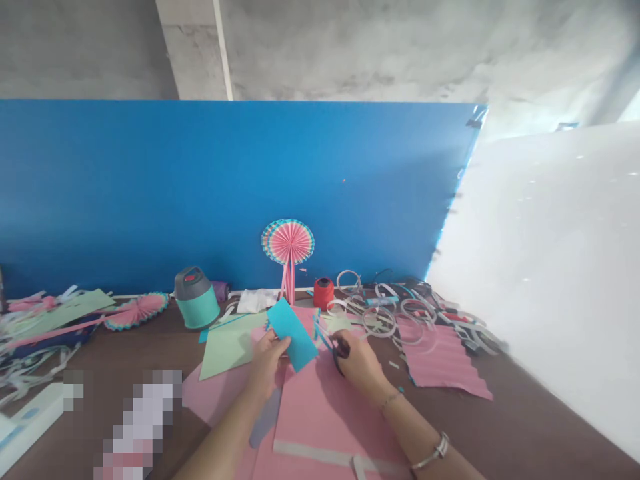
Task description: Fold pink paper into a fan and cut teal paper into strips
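Observation:
My left hand [270, 360] pinches a rectangle of bright blue paper [293, 333] between thumb and fingers, tilted above the table. In my right hand [357, 360] are scissors [337, 360], their dark handle loops around my fingers and the blades angled up to the left, just right of the blue paper. Whether the blades are parted is hard to make out. Beneath both hands lie pink sheets [320, 420], with a pale strip along the front edge. A light green sheet [233, 347] rests left of my left hand.
A pleated pink paper fan [289, 241] stands against the blue panel [150, 187]; another fan [137, 310] lies at left. Behind the sheets are a teal bottle [197, 303] and a red spool [323, 293]. Coiled strips [377, 320] and pleated pink paper [445, 360] lie at right.

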`<state>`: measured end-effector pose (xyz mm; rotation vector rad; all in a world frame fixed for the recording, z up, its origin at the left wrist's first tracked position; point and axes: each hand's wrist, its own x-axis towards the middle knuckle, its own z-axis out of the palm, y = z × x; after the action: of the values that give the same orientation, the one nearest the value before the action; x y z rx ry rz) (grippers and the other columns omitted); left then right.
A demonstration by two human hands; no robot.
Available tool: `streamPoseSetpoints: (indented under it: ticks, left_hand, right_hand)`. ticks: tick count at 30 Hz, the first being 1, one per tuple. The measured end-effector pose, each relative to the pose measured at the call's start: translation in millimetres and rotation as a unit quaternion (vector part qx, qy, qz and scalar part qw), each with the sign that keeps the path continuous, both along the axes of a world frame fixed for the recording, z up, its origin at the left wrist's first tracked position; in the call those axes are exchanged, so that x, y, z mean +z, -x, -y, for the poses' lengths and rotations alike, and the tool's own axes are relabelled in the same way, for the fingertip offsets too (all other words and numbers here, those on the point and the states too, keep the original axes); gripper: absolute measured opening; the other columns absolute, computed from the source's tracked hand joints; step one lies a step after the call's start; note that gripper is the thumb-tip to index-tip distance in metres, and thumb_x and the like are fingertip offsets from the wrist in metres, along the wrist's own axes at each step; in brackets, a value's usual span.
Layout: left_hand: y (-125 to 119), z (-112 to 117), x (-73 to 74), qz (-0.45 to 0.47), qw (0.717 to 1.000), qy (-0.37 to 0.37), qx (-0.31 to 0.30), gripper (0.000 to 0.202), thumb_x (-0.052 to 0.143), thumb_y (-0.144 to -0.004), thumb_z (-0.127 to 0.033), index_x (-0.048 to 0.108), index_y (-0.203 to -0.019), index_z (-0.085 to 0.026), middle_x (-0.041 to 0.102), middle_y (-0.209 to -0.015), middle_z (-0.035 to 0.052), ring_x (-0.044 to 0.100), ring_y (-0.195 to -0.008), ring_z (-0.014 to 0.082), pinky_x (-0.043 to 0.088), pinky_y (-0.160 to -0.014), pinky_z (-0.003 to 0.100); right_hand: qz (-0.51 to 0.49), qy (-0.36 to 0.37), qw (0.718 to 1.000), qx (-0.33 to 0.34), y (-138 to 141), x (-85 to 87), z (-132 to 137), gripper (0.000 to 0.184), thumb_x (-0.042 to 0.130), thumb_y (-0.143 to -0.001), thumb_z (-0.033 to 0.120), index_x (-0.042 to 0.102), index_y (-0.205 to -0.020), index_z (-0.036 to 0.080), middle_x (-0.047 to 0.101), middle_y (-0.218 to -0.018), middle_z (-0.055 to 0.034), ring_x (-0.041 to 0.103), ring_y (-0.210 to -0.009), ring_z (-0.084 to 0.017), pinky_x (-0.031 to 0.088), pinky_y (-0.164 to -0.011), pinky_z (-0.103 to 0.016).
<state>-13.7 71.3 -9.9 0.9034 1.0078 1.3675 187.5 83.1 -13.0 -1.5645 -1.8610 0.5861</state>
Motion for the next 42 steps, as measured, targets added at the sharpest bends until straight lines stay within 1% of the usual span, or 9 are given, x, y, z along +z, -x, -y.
streamPoseSetpoints:
  ticks: [6, 10, 14, 17, 20, 25, 30, 36, 42]
  left_hand:
    - [-3.7, 3.9, 3.6, 0.002, 0.998, 0.014, -0.054, 0.038, 0.072, -0.061, -0.039, 0.062, -0.089, -0.015, 0.069, -0.072, 0.0052, 0.062, -0.059, 0.0164, 0.048, -0.057, 0.026]
    - [-7.7, 10.1, 9.1, 0.015, 0.989, 0.014, -0.147, 0.036, 0.072, -0.064, -0.036, 0.064, -0.093, -0.015, 0.069, -0.076, 0.0061, 0.063, -0.063, 0.0164, 0.048, -0.061, 0.027]
    - [-9.7, 15.6, 13.6, 0.001, 0.977, 0.031, -0.21, 0.037, 0.076, -0.059, -0.032, 0.067, -0.089, -0.015, 0.069, -0.075, 0.0059, 0.061, -0.062, 0.0141, 0.046, -0.06, 0.023]
    - [-9.9, 17.8, 14.0, -0.018, 0.964, 0.039, -0.263, 0.036, 0.078, -0.056, -0.031, 0.068, -0.086, -0.013, 0.069, -0.074, 0.0067, 0.061, -0.063, 0.0144, 0.045, -0.061, 0.023]
    - [-10.2, 18.1, 14.7, -0.031, 0.965, 0.034, -0.257, 0.036, 0.078, -0.056, -0.033, 0.068, -0.085, -0.014, 0.069, -0.075, 0.0072, 0.062, -0.066, 0.0164, 0.045, -0.063, 0.025]
    - [-10.2, 16.2, 18.0, -0.036, 0.976, 0.01, -0.212, 0.036, 0.077, -0.058, -0.036, 0.068, -0.086, -0.015, 0.07, -0.078, 0.0078, 0.064, -0.071, 0.0193, 0.046, -0.07, 0.028]
    - [-10.7, 15.9, 18.2, -0.041, 0.979, 0.008, -0.2, 0.036, 0.076, -0.058, -0.037, 0.068, -0.085, -0.015, 0.07, -0.079, 0.0079, 0.063, -0.072, 0.02, 0.046, -0.07, 0.029]
    - [-9.5, 14.8, 18.0, -0.058, 0.982, 0.011, -0.177, 0.039, 0.077, -0.055, -0.039, 0.068, -0.084, -0.015, 0.07, -0.077, 0.0076, 0.063, -0.071, 0.0201, 0.046, -0.067, 0.028]
    - [-9.1, 11.2, 10.8, -0.051, 0.981, 0.008, -0.189, 0.035, 0.077, -0.056, -0.037, 0.067, -0.081, -0.015, 0.07, -0.075, 0.0071, 0.063, -0.068, 0.0192, 0.046, -0.066, 0.029]
  right_hand:
    - [-0.048, 0.004, 0.998, -0.046, -15.1, -6.6, -13.4, 0.024, 0.05, -0.069, 0.02, 0.06, -0.09, 0.019, 0.064, -0.073, -0.0037, 0.058, -0.066, -0.017, 0.037, -0.056, -0.023]
    - [-0.192, 0.085, 0.977, 0.044, -9.3, -10.4, -12.2, 0.023, 0.053, -0.063, 0.021, 0.057, -0.086, 0.017, 0.052, -0.055, 0.0037, 0.043, -0.042, -0.01, 0.03, -0.04, -0.021]
    - [-0.307, 0.136, 0.933, 0.127, -7.2, -2.5, -9.5, 0.028, 0.056, -0.058, 0.022, 0.056, -0.086, 0.016, 0.046, -0.05, 0.0072, 0.041, -0.043, -0.008, 0.03, -0.043, -0.019]
    - [-0.284, 0.089, 0.952, 0.067, -13.9, 3.0, -11.7, 0.03, 0.054, -0.06, 0.022, 0.055, -0.09, 0.016, 0.052, -0.054, 0.0046, 0.048, -0.049, -0.011, 0.034, -0.048, -0.022]
    - [-0.114, -0.009, 0.993, -0.003, -22.6, 2.9, -14.4, 0.025, 0.052, -0.065, 0.019, 0.058, -0.089, 0.017, 0.062, -0.072, -0.003, 0.057, -0.065, -0.017, 0.037, -0.057, -0.024]
    - [0.066, -0.034, 0.997, 0.011, -26.0, -1.7, -14.4, 0.021, 0.049, -0.072, 0.016, 0.06, -0.09, 0.019, 0.066, -0.085, -0.0071, 0.06, -0.077, -0.019, 0.037, -0.066, -0.024]
    - [0.014, -0.052, 0.998, -0.028, -23.8, -3.8, -15.5, 0.032, 0.05, -0.071, 0.017, 0.056, -0.102, 0.02, 0.066, -0.094, -0.007, 0.06, -0.084, -0.02, 0.04, -0.072, -0.026]
    - [-0.05, -0.011, 0.998, -0.034, -25.4, 4.0, -12.9, 0.026, 0.051, -0.067, 0.02, 0.06, -0.091, 0.018, 0.065, -0.074, -0.0031, 0.059, -0.067, -0.017, 0.041, -0.06, -0.025]
    - [-0.149, 0.189, 0.966, 0.098, -28.6, 23.3, 2.0, 0.023, 0.053, -0.063, 0.02, 0.057, -0.086, 0.017, 0.055, -0.052, 0.0031, 0.049, -0.042, -0.011, 0.034, -0.038, -0.019]
